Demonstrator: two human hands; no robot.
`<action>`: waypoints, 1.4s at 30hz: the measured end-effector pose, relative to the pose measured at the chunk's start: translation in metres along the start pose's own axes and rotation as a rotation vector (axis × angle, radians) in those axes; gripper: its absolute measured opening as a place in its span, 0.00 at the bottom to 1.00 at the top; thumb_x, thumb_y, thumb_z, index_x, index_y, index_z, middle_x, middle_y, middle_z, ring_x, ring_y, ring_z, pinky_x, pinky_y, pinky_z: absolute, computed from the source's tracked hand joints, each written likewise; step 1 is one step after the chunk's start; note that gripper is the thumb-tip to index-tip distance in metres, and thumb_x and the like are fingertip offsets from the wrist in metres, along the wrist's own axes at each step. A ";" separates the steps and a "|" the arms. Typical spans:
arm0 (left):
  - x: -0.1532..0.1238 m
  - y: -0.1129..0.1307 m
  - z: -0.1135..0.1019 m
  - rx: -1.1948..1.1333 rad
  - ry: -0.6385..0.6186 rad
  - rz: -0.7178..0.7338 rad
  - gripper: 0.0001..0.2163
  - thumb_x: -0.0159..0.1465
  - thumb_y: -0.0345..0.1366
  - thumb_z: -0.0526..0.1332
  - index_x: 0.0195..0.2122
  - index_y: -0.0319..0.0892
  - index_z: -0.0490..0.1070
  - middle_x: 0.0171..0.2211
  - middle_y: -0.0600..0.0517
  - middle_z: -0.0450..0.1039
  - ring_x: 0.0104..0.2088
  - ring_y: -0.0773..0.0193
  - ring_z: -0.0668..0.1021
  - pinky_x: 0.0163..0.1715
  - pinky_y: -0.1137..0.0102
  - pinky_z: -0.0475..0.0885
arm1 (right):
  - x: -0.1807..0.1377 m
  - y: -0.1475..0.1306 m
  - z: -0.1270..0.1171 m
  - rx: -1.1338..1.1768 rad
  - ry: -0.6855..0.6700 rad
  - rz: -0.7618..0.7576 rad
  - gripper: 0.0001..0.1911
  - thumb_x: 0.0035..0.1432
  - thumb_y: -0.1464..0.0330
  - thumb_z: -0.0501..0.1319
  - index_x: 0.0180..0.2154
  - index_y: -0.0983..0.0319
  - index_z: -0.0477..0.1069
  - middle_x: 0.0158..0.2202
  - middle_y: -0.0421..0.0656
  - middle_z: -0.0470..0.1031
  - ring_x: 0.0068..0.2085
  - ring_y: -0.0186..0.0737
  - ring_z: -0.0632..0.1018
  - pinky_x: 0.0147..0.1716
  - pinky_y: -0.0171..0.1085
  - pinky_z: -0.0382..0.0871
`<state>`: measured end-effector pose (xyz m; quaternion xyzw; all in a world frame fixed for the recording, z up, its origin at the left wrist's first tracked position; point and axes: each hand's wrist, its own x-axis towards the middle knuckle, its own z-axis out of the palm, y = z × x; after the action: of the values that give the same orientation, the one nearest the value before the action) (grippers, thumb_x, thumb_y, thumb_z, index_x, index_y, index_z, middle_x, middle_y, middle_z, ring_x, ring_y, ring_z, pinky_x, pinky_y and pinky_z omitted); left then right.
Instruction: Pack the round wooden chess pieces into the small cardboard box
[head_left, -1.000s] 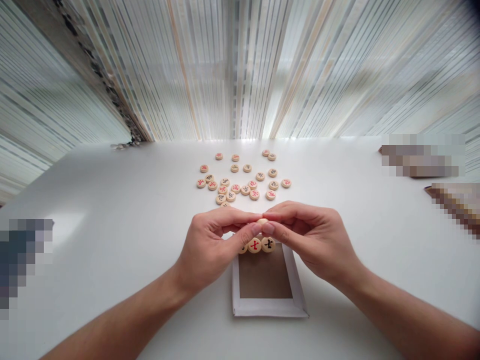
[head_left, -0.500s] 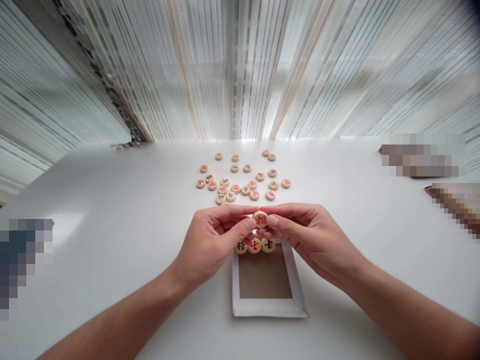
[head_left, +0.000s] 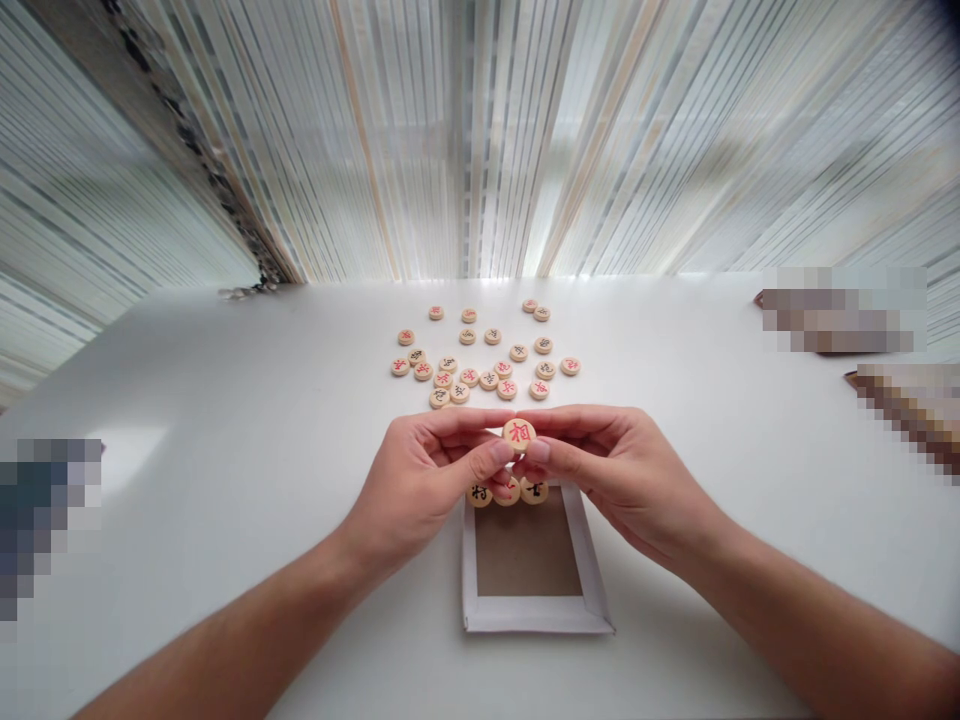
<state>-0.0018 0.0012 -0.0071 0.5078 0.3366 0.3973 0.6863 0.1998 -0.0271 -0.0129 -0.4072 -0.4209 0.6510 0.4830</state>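
Note:
Both of my hands pinch one round wooden chess piece (head_left: 519,435) with a red character facing me. My left hand (head_left: 420,485) grips its left edge with thumb and fingers, and my right hand (head_left: 615,470) grips its right edge. They hold it above the far end of a shallow white box (head_left: 596,590) with a brown floor. Three pieces (head_left: 506,492) lie in a row at the box's far end, partly hidden by my fingers. Several loose pieces (head_left: 487,355) with red or black characters are scattered on the white table (head_left: 225,400) beyond my hands.
Blurred items sit at the table's right edge (head_left: 844,310) and lower right (head_left: 911,410), and another at the left edge (head_left: 45,510). Striped curtains (head_left: 480,140) hang behind the table's far edge.
The piece was edge-on between my fingers a second ago; it has been turned so its red character faces me. My hands stayed in place above the box.

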 end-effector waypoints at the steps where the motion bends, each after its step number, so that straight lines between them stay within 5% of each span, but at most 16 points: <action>1: 0.000 0.000 0.000 0.015 0.006 0.002 0.16 0.62 0.38 0.78 0.50 0.40 0.86 0.28 0.50 0.84 0.28 0.62 0.85 0.34 0.69 0.85 | 0.000 0.000 0.000 -0.001 -0.007 -0.001 0.21 0.54 0.61 0.81 0.49 0.57 0.88 0.39 0.48 0.89 0.40 0.49 0.89 0.44 0.46 0.86; 11: -0.007 -0.005 0.004 0.195 0.035 0.141 0.13 0.63 0.34 0.77 0.50 0.44 0.88 0.32 0.50 0.88 0.31 0.59 0.88 0.32 0.71 0.86 | -0.001 -0.001 0.001 -0.033 0.020 -0.020 0.20 0.45 0.65 0.85 0.42 0.58 0.89 0.33 0.45 0.88 0.33 0.44 0.88 0.33 0.38 0.85; 20: -0.011 -0.005 0.002 0.601 -0.024 0.540 0.15 0.67 0.24 0.71 0.52 0.45 0.86 0.36 0.52 0.89 0.33 0.64 0.87 0.37 0.73 0.84 | -0.004 -0.003 0.002 -0.038 0.023 -0.007 0.14 0.44 0.65 0.85 0.30 0.61 0.85 0.26 0.43 0.85 0.27 0.38 0.82 0.27 0.34 0.78; 28: -0.009 -0.007 0.002 0.466 -0.036 0.551 0.14 0.65 0.24 0.73 0.51 0.43 0.86 0.36 0.50 0.89 0.33 0.64 0.87 0.36 0.75 0.85 | -0.004 -0.004 0.000 0.023 -0.044 -0.002 0.14 0.52 0.62 0.82 0.28 0.63 0.84 0.25 0.42 0.82 0.26 0.33 0.78 0.29 0.32 0.74; 36: -0.010 -0.004 0.005 0.211 0.032 0.329 0.16 0.62 0.22 0.75 0.47 0.48 0.88 0.35 0.54 0.89 0.33 0.64 0.89 0.36 0.78 0.86 | -0.002 -0.009 0.000 0.060 -0.099 0.018 0.09 0.58 0.63 0.79 0.36 0.61 0.88 0.30 0.44 0.86 0.30 0.32 0.81 0.32 0.28 0.76; 42: -0.009 -0.003 0.006 0.231 0.029 0.325 0.16 0.63 0.22 0.74 0.47 0.49 0.89 0.35 0.52 0.89 0.31 0.64 0.89 0.33 0.78 0.86 | -0.003 -0.006 0.001 0.078 -0.061 0.058 0.14 0.47 0.71 0.84 0.36 0.61 0.86 0.34 0.44 0.88 0.34 0.36 0.86 0.34 0.29 0.79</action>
<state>-0.0004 -0.0095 -0.0082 0.6252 0.3033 0.4689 0.5452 0.2012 -0.0296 -0.0069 -0.3801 -0.3979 0.6927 0.4663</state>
